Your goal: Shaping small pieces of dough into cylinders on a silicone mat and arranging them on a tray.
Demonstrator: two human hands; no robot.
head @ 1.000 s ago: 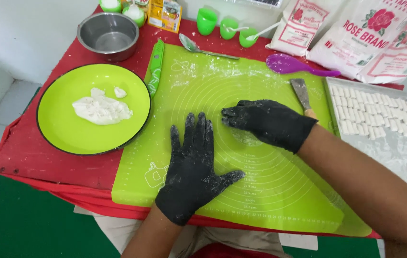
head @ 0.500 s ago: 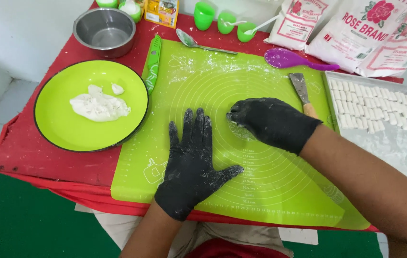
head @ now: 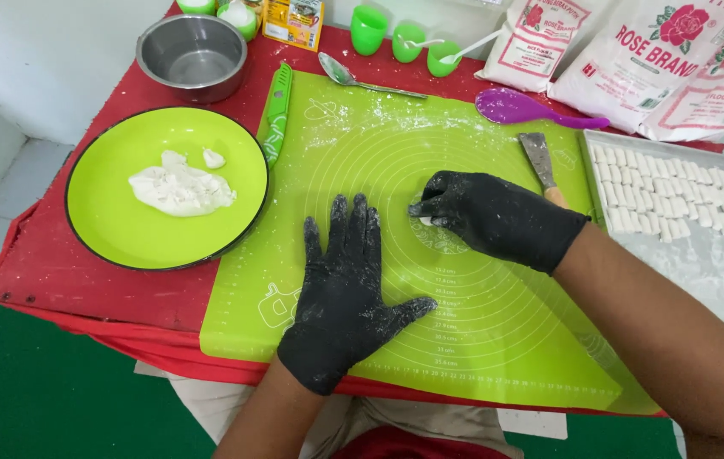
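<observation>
A small white piece of dough [head: 427,220] lies near the centre of the frame on the green silicone mat [head: 481,340], pinched under the fingertips of the right hand [head: 498,217], which curls over it from the right; only a sliver of the piece shows, so its long axis cannot be told. The left hand [head: 345,289] lies flat and spread on the mat just left of and below the piece, fingers pointing up the frame, grasping nothing. The right hand is plainly the nearer of the 2. Both wear black gloves dusted with flour. The mat covers a red table [head: 115,289]. A green plate [head: 124,229] with a lump of dough [head: 179,189] sits at the left, a metal tray [head: 719,280] of cut pieces at the right, and a scraper [head: 542,161] just above the right hand.
</observation>
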